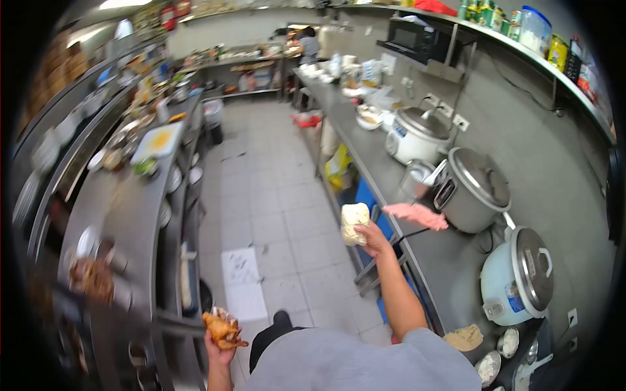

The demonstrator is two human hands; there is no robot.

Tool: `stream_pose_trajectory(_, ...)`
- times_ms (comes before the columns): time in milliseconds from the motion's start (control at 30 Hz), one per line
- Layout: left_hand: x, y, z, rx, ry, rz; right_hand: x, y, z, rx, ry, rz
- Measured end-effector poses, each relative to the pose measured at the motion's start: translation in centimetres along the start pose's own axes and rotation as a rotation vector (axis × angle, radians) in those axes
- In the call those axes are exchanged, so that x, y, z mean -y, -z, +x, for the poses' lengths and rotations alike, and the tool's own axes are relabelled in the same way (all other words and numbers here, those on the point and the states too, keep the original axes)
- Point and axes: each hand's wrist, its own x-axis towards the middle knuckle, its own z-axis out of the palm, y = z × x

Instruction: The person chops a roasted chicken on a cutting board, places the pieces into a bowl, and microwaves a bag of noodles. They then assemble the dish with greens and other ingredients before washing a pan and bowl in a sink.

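My left hand [220,353] is low at the left, its fingers closed round a browned piece of roast chicken [223,330]. My right hand [373,238] reaches out over the aisle beside the right-hand counter. It grips a pale cream, crumpled bundle [355,223], perhaps a folded cloth. A pink cloth [417,216] lies on the counter just right of that hand.
Large rice cookers [475,189] line the right counter [456,260], with a metal pot [415,182] beside them. Metal bowls [488,368] sit near me. The left steel counter [124,208] holds a cutting board [156,142]. White paper [244,283] lies on the tiled floor.
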Motion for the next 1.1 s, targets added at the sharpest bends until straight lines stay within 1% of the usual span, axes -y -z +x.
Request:
stream_pose_trajectory(67, -3.0, -1.8, 8.4, -0.021, 0.009, -0.040, 4.5, 0.0, 6.7, -0.020, 0.121, 0.079)
stream_pose_trajectory(100, -4.1, -2.9, 13.0, -0.097, 0.029, -0.116, 7.1, 0.7, 9.6, -0.028, 0.186, 0.115)
stream_pose_trajectory(133, -5.7, -4.8, 16.9, -0.086, 0.058, -0.107, 9.5, 1.8, 12.9, -0.012, 0.264, 0.166)
stream_pose_trajectory(167, -7.5, -6.7, 21.0, -0.072, 0.079, -0.092, 13.1, 1.4, 15.3, -0.035, 0.340, 0.187)
stream_pose_trajectory(200, -9.2, -8.1, 25.0, 0.012, 0.102, -0.005, 16.4, 2.0, 18.3, -0.073, 0.396, 0.208)
stream_pose_trajectory(233, -10.7, -9.2, 28.9, 0.094, 0.124, 0.079, 19.8, 3.0, 21.1, -0.101, 0.470, 0.157)
stream_pose_trajectory(267, -11.7, -10.1, 32.8, 0.171, 0.151, 0.159, 22.7, 4.3, 24.5, -0.157, 0.537, 0.205)
stream_pose_trajectory(300, -12.3, -10.9, 36.8, 0.191, 0.168, 0.156, 25.6, 4.3, 27.4, -0.249, 0.639, 0.242)
stream_pose_trajectory(333, -12.1, -11.9, 40.9, 0.210, 0.188, 0.151, 28.8, 5.4, 30.0, -0.250, 0.750, 0.226)
stream_pose_trajectory(367, -12.2, -12.9, 45.0, 0.226, 0.202, 0.144, 31.4, 9.6, 34.1, -0.222, 0.814, 0.244)
stream_pose_trajectory(400, -11.8, -14.5, 48.6, 0.220, 0.169, 0.072, 34.0, 9.9, 36.9, -0.277, 0.915, 0.254)
stream_pose_trajectory(467, -11.2, -15.6, 55.6, 0.146, 0.138, 0.057, 39.5, 12.8, 42.5, -0.293, 0.974, 0.295)
stream_pose_trajectory(500, -11.2, -16.6, 59.2, 0.113, 0.116, 0.049, 42.4, 13.4, 45.3, -0.342, 1.044, 0.298)
stream_pose_trajectory(533, -11.3, -17.4, 62.1, 0.035, 0.126, -0.018, 45.4, 14.3, 47.9, -0.391, 1.060, 0.288)
stream_pose_trajectory(567, -11.4, -18.4, 64.8, 0.033, 0.108, -0.022, 48.8, 17.1, 50.7, -0.326, 1.066, 0.256)
stream_pose_trajectory(633, -12.7, -19.9, 69.5, 0.022, 0.072, -0.024, 55.0, 20.7, 55.8, -0.444, 1.072, 0.246)
stream_pose_trajectory(667, -13.6, -20.6, 71.8, -0.028, 0.050, -0.042, 57.2, 21.8, 57.9, -0.511, 1.071, 0.248)
stream_pose_trajectory(767, -16.4, -23.4, 78.6, -0.002, 0.003, -0.095, 62.0, 25.3, 62.8, -0.716, 1.055, 0.251)
stream_pose_trajectory(800, -17.0, -23.8, 81.2, 0.034, -0.017, -0.067, 63.3, 26.6, 63.9, -0.787, 1.051, 0.255)
stream_pose_trajectory(867, -17.8, -25.2, 86.6, 0.045, 0.018, -0.056, 65.4, 29.6, 65.1, -0.861, 1.063, 0.206)
stream_pose_trajectory(967, -19.3, -25.9, 96.4, 0.086, 0.062, -0.004, 66.4, 30.9, 67.4, -0.992, 1.094, 0.162)
stream_pose_trajectory(1033, -19.5, -26.7, 103.9, 0.128, 0.121, 0.006, 66.9, 31.2, 67.8, -1.009, 1.130, 0.158)
stream_pose_trajectory(1067, -19.9, -27.6, 107.3, 0.226, 0.149, 0.056, 66.9, 31.0, 68.3, -1.055, 1.143, 0.156)
stream_pose_trajectory(1100, -20.3, -28.7, 110.5, 0.249, 0.183, 0.058, 67.0, 30.5, 68.7, -1.098, 1.158, 0.151)
